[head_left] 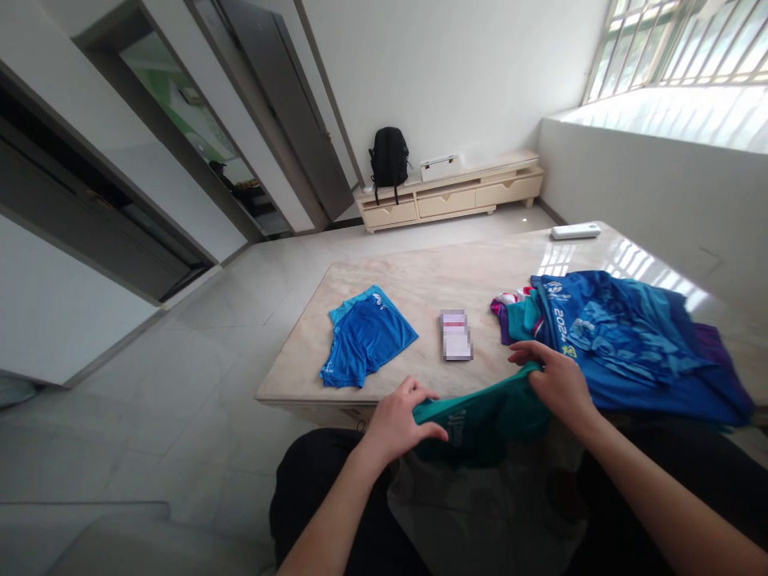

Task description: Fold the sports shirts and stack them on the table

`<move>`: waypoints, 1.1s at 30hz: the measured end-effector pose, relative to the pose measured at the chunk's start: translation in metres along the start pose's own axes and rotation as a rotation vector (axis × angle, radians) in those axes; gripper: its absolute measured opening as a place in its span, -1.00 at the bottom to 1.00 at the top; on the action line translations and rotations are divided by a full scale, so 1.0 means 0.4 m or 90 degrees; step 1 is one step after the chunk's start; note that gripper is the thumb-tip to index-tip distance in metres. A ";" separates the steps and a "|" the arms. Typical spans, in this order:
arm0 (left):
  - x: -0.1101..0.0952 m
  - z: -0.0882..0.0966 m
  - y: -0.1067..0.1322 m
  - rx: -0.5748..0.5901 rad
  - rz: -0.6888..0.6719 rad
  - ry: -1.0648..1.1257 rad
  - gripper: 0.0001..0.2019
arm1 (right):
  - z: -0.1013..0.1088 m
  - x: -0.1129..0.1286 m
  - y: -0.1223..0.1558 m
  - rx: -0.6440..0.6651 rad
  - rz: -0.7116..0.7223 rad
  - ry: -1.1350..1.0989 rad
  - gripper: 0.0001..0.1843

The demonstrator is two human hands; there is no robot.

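Observation:
A dark green sports garment [489, 420] with pale lettering hangs stretched between my hands, over my lap at the table's front edge. Its left end is gripped by my left hand [399, 424], with the thumb in front of the cloth. My right hand [558, 382] pinches the upper right corner. Whether it is a shirt or shorts I cannot tell. Just beyond my right hand lies a heap of blue printed sports clothes [624, 336], with purple and teal cloth under it. Folded blue shorts [369, 336] lie flat on the table's left side.
The pale marble-topped table [456, 276] bears a phone [457, 336], its screen blurred out, and a white oblong device [576, 231] at the far right. Against the wall, a low cabinet [447, 204] carries a black backpack [390, 158] and a white box [440, 167].

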State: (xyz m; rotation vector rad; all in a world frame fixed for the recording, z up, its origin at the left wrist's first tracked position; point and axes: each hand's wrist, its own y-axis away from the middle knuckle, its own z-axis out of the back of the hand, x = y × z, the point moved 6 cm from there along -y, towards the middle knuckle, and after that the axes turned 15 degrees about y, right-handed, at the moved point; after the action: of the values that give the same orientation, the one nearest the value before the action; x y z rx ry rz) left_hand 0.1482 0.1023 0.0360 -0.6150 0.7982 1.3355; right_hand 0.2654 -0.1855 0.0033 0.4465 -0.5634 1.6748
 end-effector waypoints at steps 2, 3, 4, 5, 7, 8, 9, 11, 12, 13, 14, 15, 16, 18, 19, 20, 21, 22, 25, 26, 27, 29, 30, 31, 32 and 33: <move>0.003 -0.023 0.004 0.044 0.002 -0.088 -0.47 | 0.012 -0.004 -0.004 0.002 -0.019 0.055 -0.36; 0.006 -0.029 0.004 0.054 0.001 -0.119 -0.56 | 0.016 -0.007 -0.006 0.009 -0.029 0.083 -0.36; 0.010 -0.031 0.004 0.054 0.001 -0.138 -0.69 | 0.019 -0.011 -0.008 0.016 -0.039 0.109 -0.37; 0.015 -0.030 0.002 0.046 0.005 -0.149 -0.80 | 0.021 -0.014 -0.011 0.022 -0.047 0.131 -0.38; 0.024 -0.017 -0.004 0.013 0.021 -0.149 -0.86 | 0.028 -0.022 -0.015 0.020 -0.062 0.163 -0.43; 0.029 -0.008 -0.007 -0.008 0.030 -0.144 -0.86 | 0.033 -0.026 -0.017 0.014 -0.068 0.172 -0.44; 0.032 0.002 -0.010 -0.029 0.036 -0.141 -0.86 | 0.038 -0.029 -0.020 0.006 -0.069 0.179 -0.44; 0.037 0.019 -0.016 -0.060 0.038 -0.135 -0.82 | 0.047 -0.035 -0.025 -0.011 -0.062 0.185 -0.43; 0.038 0.024 -0.018 -0.068 0.036 -0.133 -0.80 | 0.050 -0.038 -0.028 -0.014 -0.059 0.183 -0.42; 0.037 0.027 -0.020 -0.072 0.026 -0.127 -0.78 | 0.051 -0.042 -0.032 -0.010 -0.060 0.180 -0.43; 0.034 0.029 -0.022 -0.077 0.008 -0.116 -0.75 | 0.051 -0.048 -0.035 -0.001 -0.068 0.176 -0.45; 0.029 0.030 -0.024 -0.082 -0.018 -0.099 -0.74 | 0.048 -0.054 -0.038 0.014 -0.078 0.169 -0.47; 0.023 0.031 -0.024 -0.089 -0.048 -0.076 -0.72 | 0.043 -0.058 -0.042 0.034 -0.081 0.157 -0.50; 0.012 0.035 -0.022 -0.110 -0.096 -0.022 -0.71 | 0.023 -0.056 -0.048 0.097 -0.053 0.101 -0.54; 0.009 0.037 -0.021 -0.121 -0.105 -0.002 -0.72 | 0.010 -0.050 -0.049 0.142 -0.025 0.056 -0.55; 0.008 0.040 -0.019 -0.131 -0.103 0.008 -0.75 | -0.005 -0.042 -0.048 0.197 0.007 0.004 -0.55; 0.008 0.043 -0.017 -0.142 -0.094 0.013 -0.77 | -0.019 -0.034 -0.044 0.257 0.036 -0.046 -0.56; 0.008 0.047 -0.014 -0.151 -0.084 0.016 -0.78 | -0.032 -0.027 -0.037 0.317 0.058 -0.088 -0.56; 0.010 0.058 -0.006 -0.184 -0.064 0.058 -0.83 | -0.054 -0.022 -0.018 0.440 0.102 -0.125 -0.60; 0.012 0.062 -0.003 -0.200 -0.063 0.080 -0.85 | -0.057 -0.024 -0.015 0.455 0.116 -0.114 -0.61; 0.014 0.066 -0.001 -0.218 -0.063 0.098 -0.86 | -0.058 -0.028 -0.015 0.455 0.129 -0.095 -0.63; 0.017 0.070 0.003 -0.252 -0.070 0.110 -0.85 | -0.059 -0.042 -0.023 0.421 0.138 -0.042 -0.64; 0.019 0.071 0.005 -0.264 -0.072 0.104 -0.85 | -0.059 -0.051 -0.030 0.392 0.131 -0.016 -0.64; 0.022 0.071 0.005 -0.273 -0.074 0.095 -0.86 | -0.059 -0.060 -0.037 0.360 0.116 0.008 -0.63; 0.024 0.071 0.005 -0.280 -0.076 0.087 -0.87 | -0.058 -0.067 -0.044 0.327 0.101 0.024 -0.61; 0.026 0.070 0.005 -0.281 -0.079 0.083 -0.87 | -0.056 -0.072 -0.050 0.293 0.087 0.031 -0.60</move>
State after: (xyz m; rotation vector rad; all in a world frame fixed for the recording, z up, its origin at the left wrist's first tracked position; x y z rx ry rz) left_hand 0.1511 0.1308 0.0446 -1.0907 0.5570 1.3748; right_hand 0.2906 -0.1925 -0.0290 0.7073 -0.1691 1.9448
